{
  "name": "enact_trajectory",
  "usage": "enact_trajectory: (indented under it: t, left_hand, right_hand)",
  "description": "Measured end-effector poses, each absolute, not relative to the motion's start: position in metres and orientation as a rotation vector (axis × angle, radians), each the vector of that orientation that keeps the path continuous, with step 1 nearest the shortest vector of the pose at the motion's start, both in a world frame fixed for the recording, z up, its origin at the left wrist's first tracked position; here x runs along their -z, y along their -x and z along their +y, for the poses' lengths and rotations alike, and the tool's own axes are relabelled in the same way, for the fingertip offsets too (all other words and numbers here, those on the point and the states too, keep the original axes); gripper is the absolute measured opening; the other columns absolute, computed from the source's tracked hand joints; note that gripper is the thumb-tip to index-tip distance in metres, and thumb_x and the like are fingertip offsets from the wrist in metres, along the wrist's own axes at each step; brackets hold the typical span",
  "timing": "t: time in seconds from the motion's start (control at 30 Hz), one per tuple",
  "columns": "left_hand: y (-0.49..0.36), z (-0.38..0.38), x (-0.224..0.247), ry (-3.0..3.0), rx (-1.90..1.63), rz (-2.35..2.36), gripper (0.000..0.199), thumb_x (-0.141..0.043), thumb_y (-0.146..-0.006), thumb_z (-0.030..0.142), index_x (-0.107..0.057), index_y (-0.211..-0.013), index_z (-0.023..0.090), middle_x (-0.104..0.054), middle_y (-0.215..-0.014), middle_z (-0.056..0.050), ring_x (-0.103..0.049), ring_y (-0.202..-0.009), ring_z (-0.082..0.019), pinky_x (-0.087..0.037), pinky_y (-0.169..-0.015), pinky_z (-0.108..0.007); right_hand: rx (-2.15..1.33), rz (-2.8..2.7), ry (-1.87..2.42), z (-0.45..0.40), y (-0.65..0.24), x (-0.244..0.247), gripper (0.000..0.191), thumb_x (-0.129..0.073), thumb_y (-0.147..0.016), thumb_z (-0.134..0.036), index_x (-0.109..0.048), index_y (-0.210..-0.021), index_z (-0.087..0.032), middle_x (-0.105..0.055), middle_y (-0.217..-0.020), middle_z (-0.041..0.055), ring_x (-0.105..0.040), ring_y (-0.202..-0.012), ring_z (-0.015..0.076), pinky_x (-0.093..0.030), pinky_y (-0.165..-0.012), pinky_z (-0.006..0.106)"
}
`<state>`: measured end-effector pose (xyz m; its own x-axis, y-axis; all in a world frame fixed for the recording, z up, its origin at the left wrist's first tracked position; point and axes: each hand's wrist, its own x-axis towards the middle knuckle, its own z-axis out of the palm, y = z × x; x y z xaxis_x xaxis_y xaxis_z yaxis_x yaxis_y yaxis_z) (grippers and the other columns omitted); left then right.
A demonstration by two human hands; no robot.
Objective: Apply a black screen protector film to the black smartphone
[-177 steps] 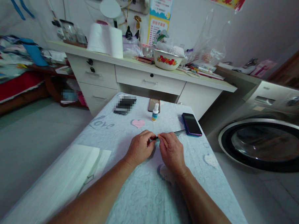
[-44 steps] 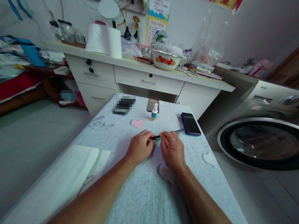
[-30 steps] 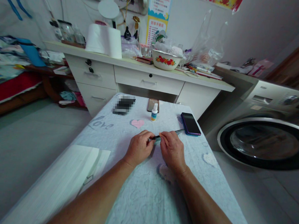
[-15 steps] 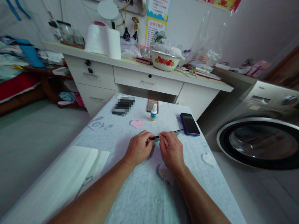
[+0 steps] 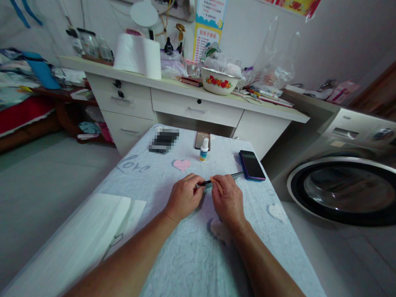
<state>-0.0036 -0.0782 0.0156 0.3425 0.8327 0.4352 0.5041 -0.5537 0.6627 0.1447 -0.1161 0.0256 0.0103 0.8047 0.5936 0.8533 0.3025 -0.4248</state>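
Head-camera view is filled at its centre by a narrow table covered with a pale blue, embossed cloth printed with pink hearts and the word "Love". Behind it, across the upper middle of the frame, a cream desk with drawers is seen against a white wall. A glossy front-loading washing machine with a round dark door is set at the right edge. At the left edge a red-covered bed is partly shown.

At the frame's centre, a thin black pen-like stick is held low over the cloth, pinched at its near end by the curled fingers of the left hand and gripped along the shaft by the right hand. Its far tip is pointed toward the upper right, close to a dark, flat, purple-edged smartphone lying on the cloth.

Just above the hands a small white plastic bottle with a blue label is stood upright, with a brown-backed phone lying flat behind it. A white sheet of paper is spread on the lower left of the table. On the desk a white enamel bowl painted with red flowers and a large white paper roll are placed.
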Motion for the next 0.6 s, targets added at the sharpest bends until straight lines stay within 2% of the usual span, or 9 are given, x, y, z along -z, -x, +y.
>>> enact_trajectory:
  t: [0.6]
  left_hand:
    - [0.0036, -0.0784, -0.0160, -2.201, -1.071, 1.186, 0.010, -0.056, -0.081, 0.012, -0.062, -0.084, 0.020, -0.063, -0.081, 0.000, -0.059, -0.072, -0.013, -0.043, -0.065, -0.024]
  right_hand:
    - [0.078, -1.788, 1.497, -0.1162, -0.1435, -0.0284, 0.017, -0.046, -0.093, -0.020, -0.062, -0.098, -0.020, -0.060, -0.085, 0.0043, -0.059, -0.078, 0.0163, -0.047, -0.073, 0.026]
